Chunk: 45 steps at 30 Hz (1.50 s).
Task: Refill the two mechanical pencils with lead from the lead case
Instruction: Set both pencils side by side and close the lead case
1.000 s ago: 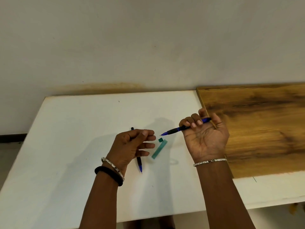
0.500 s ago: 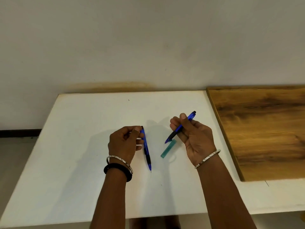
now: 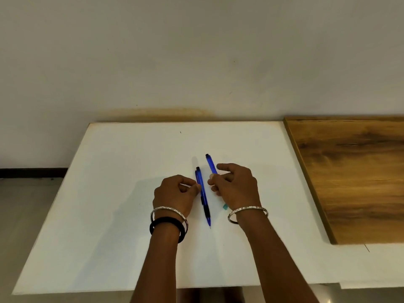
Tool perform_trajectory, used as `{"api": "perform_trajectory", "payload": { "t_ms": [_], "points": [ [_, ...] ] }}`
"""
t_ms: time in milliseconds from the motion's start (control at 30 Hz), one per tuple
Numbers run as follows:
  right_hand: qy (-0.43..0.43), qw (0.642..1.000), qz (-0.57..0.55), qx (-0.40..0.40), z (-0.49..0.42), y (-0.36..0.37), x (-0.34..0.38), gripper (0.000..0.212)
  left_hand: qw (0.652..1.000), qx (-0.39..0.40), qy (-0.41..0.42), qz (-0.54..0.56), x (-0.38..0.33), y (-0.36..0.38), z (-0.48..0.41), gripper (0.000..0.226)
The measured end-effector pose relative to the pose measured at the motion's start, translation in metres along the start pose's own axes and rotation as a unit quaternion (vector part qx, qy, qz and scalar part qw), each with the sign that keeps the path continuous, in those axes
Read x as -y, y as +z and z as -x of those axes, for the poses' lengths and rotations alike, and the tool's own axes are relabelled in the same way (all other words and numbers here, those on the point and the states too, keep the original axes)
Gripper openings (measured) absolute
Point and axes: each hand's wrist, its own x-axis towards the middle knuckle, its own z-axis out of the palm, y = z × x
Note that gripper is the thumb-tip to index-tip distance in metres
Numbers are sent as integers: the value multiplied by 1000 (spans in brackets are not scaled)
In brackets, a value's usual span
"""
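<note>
Table (image 3: 109, 215) edges well apart from both hands; left hand (image 3: 172, 193) curled, fingertips in a pinch on left pencil (image 3: 204, 202); right hand (image 3: 238, 186) curled round right pencil (image 3: 211, 164)

1. Two blue mechanical pencils: left pencil (image 3: 202, 196) and, at 1 o'clock from it, right pencil (image 3: 211, 164).
2. One teal lead case (image 3: 225, 207), mostly hidden, at 5 o'clock from the right pencil.
3. Two hands: left hand (image 3: 175, 193), and right hand (image 3: 237, 186) at 3 o'clock from it.
4. Two silver bangles: left bangle (image 3: 168, 209), right bangle (image 3: 248, 208).
5. One black band (image 3: 166, 221), left wrist.
6. One white table (image 3: 109, 215).
7. One wooden board (image 3: 349, 182), at 3 o'clock on the table.
</note>
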Motion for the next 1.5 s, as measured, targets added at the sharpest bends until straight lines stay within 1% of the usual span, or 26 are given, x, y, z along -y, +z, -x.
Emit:
{"api": "perform_trajectory", "payload": {
  "t_ms": [67,167,300,500,567,667,867,1067,1300,1500],
  "points": [
    [-17,996,83,-36,0,1,-1,16,1000,2,2,-19,0,0,1,12],
    [-21,988,137,-73,0,4,-2,14,999,-3,6,-38,1,-2,1,13],
    [-10,974,218,-57,1,12,-5,23,998,-1,6,-63,3,-2,1,14],
    [-9,962,269,-51,3,17,-7,32,994,-7,-3,-106,1,3,5,26],
    [-7,959,277,-53,3,17,-6,33,992,-7,2,-123,-1,6,6,30],
    [0,955,292,-57,3,16,-5,33,989,-11,11,-144,-3,9,8,30],
    [42,954,292,-50,2,11,-4,41,990,-21,20,-141,-4,11,9,29],
    [39,957,285,-42,2,10,-5,40,989,-33,29,-141,-6,13,10,26],
    [22,963,261,-66,0,9,-6,34,988,-26,45,-143,-4,14,5,20],
    [19,966,249,-72,1,10,-7,35,990,-20,41,-131,-3,12,4,20]
  ]
}}
